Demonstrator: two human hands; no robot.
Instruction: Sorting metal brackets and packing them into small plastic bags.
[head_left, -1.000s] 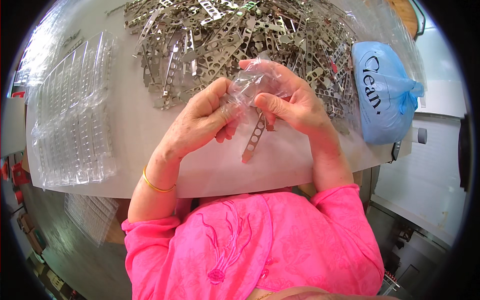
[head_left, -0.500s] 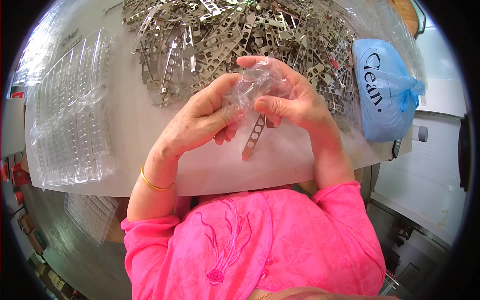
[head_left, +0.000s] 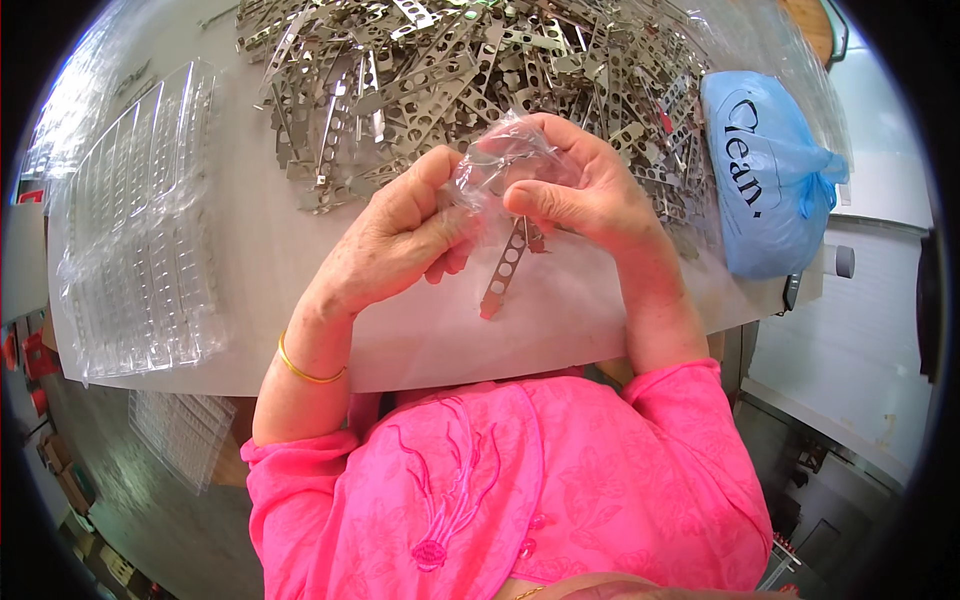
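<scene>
Clear plastic trays [head_left: 140,250]: lying on the left of the tabletop [head_left: 440,345], rows of compartments showing.
Lower tray [head_left: 182,435]: below the tabletop's near edge.
Gold bangle [head_left: 308,372]: around the left wrist.
Left hand [head_left: 405,230]: grip closed, thumb and fingers pinching the crumpled film.
Metal pile [head_left: 450,75]: heaped flat strips, many with round holes, beyond both hands.
Clear film [head_left: 483,183]: bunched between the two hands, touching both.
Metal strip [head_left: 503,278]: slanting down toward the body from under the film, its lower end bare, its upper end hidden.
Right hand [head_left: 600,195]: grip closed on the film, thumb across it; I cannot tell whether it holds the strip too.
Blue bag [head_left: 770,180]: knotted, bulging, right of the pile.
</scene>
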